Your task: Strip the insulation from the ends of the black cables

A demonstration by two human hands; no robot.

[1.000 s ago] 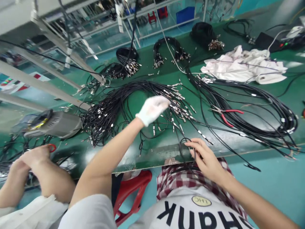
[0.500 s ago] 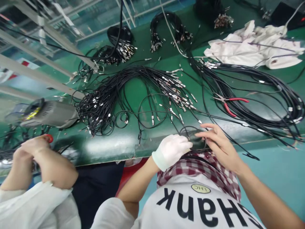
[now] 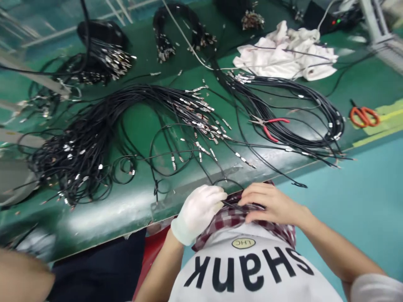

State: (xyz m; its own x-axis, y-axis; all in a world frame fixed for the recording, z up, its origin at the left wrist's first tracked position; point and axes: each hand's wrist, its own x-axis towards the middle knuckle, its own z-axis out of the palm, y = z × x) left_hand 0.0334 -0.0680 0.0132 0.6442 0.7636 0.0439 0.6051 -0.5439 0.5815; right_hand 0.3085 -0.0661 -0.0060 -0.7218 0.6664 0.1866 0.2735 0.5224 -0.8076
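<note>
At the near edge of the green table, my left hand (image 3: 199, 212) wears a white glove, and its fingers are pinched on a thin black cable (image 3: 232, 204). My bare right hand (image 3: 272, 204) is closed round the same cable just to the right, over my checked cloth. Part of the cable loops up onto the table edge; the rest is hidden by my fingers. Beyond my hands lies a large bundle of black cables (image 3: 110, 102) with silvery terminals at its right end. Several loose cable ends reach towards me.
Red-handled pliers (image 3: 267, 125) lie beside a coiled cable bundle (image 3: 327, 113). Orange-handled scissors (image 3: 364, 116) are at the far right. Crumpled white cloth (image 3: 285, 54) and more cable bundles (image 3: 107, 56) sit at the back. A co-worker's arm (image 3: 25, 272) shows at the lower left.
The view has swung right, bringing the scissors in. My right hand has turned from spread, raised fingers to a grip on the cable, lower towards my lap. My left hand keeps hold.
</note>
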